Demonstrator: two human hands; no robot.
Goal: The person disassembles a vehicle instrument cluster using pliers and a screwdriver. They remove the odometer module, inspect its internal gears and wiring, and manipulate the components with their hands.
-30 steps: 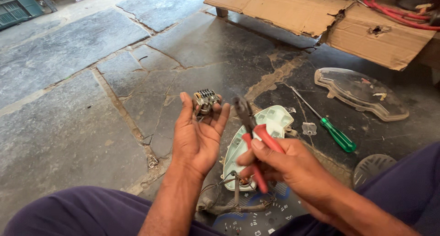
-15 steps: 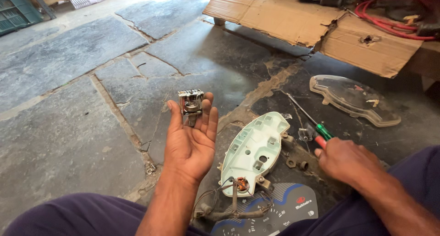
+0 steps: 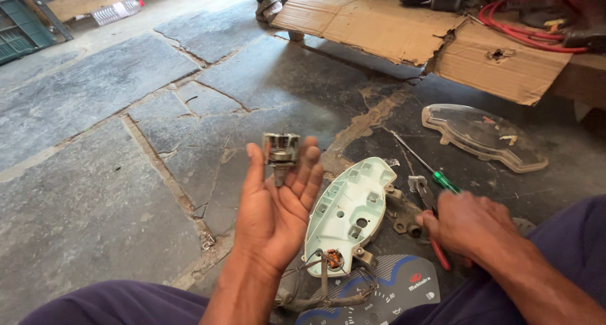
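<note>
Head view, looking down at a stone floor [image 3: 95,192]. Left hand [image 3: 274,214] is raised palm up, fingers [image 3: 309,167] straight and spread open, not curled; a small metal gauge part [image 3: 280,153] rests on the fingertips, balanced rather than gripped. Right hand [image 3: 467,224] is down low near the floor, knuckles up, fingers curled closed around red-handled pliers [image 3: 440,254] (only the red handle tips show below the hand, the tool end is hidden). Just beside the right hand lies a green-handled screwdriver [image 3: 435,177], its shaft pointing away toward the far side. Between the two hands lies a pale green plastic instrument housing [image 3: 347,208], back side up, with a small coil of copper wire [image 3: 332,259] at its near end. A blue-grey dial face [image 3: 391,290] lies just below it, partly under the wires. A clear plastic cover [image 3: 483,135] sits well apart, farther right. Torn cardboard [image 3: 404,31] lies at the top, red cable [image 3: 536,31] on it. A plastic bottle [image 3: 117,11] lies far left on the floor. Purple trouser legs [image 3: 113,306] frame the bottom edge.
</note>
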